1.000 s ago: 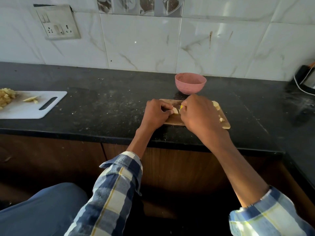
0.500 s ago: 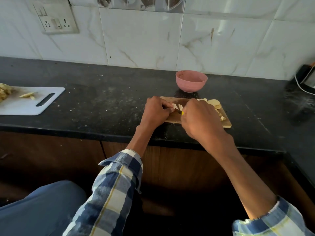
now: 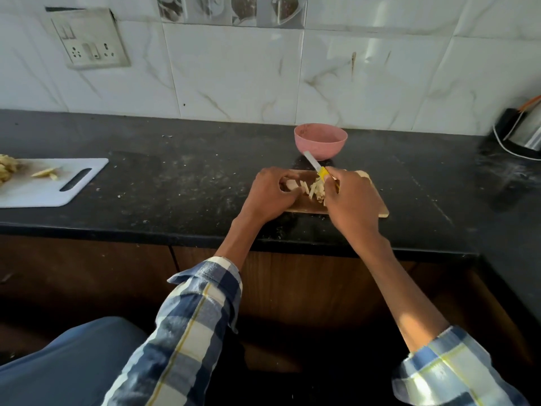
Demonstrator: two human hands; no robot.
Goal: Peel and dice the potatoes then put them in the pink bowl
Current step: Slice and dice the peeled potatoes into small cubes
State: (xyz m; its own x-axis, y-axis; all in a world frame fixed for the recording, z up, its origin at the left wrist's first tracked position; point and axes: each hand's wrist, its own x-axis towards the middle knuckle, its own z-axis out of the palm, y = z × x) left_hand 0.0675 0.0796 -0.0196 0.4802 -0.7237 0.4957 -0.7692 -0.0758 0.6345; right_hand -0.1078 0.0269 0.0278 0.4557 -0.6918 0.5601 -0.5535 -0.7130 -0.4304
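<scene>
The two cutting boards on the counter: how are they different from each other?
The white board lies far to the left, apart from the hands; the wooden board lies in front of the pink bowl, under both hands. The white board has a slot handle; none shows on the wooden board. The white board is untouched; over the wooden one the right hand holds a knife. Both carry potato pieces.

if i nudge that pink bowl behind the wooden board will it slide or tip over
The round pink bowl looks more likely to slide than tip: it sits low and wide on the smooth black stone countertop. It seems to be thin, matte plastic and shows nothing inside from this angle, so it is probably light and would move easily. A push high on the rim could rock it.
</scene>
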